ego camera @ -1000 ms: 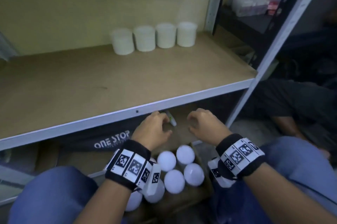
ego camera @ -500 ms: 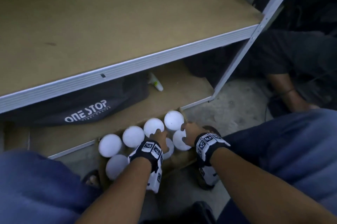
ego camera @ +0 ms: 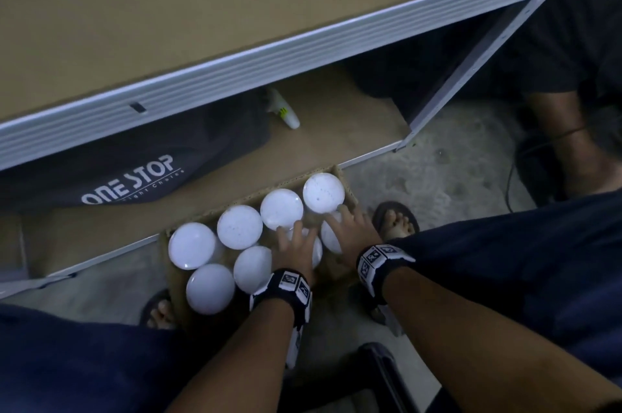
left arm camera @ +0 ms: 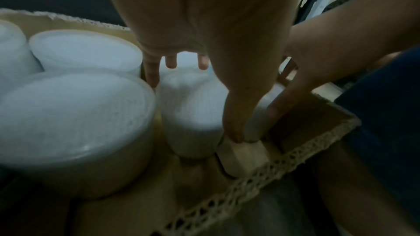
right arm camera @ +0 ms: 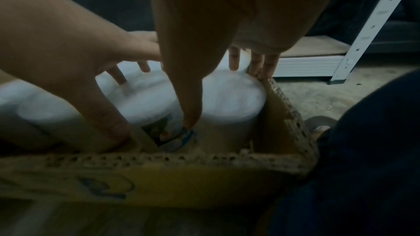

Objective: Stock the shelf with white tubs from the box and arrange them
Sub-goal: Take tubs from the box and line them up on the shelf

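A cardboard box (ego camera: 347, 178) on the floor holds several white tubs with round lids, such as one at the far right corner (ego camera: 323, 192) and one at the near left (ego camera: 210, 288). Both hands reach down into its near right corner. My left hand (ego camera: 298, 241) spans a tub (left arm camera: 193, 114), thumb down its near side and fingers over the far edge. My right hand (ego camera: 346, 227) grips the neighbouring tub (right arm camera: 234, 100) against the box wall, its thumb pushed between the two tubs. The shelf board (ego camera: 168, 25) stretches above; the tubs standing on it are out of view.
Under the shelf's white front rail (ego camera: 235, 76) lie a black bag (ego camera: 134, 177) printed ONE STOP and a small white bottle (ego camera: 286, 111). A white upright post (ego camera: 471, 59) stands at the right. My sandalled feet (ego camera: 397, 220) flank the box. Another person's leg (ego camera: 572, 136) is at far right.
The view has tipped down from the shelf to the box. Both hands dropped from near the shelf rail into the box and closed round two tubs at its right end.
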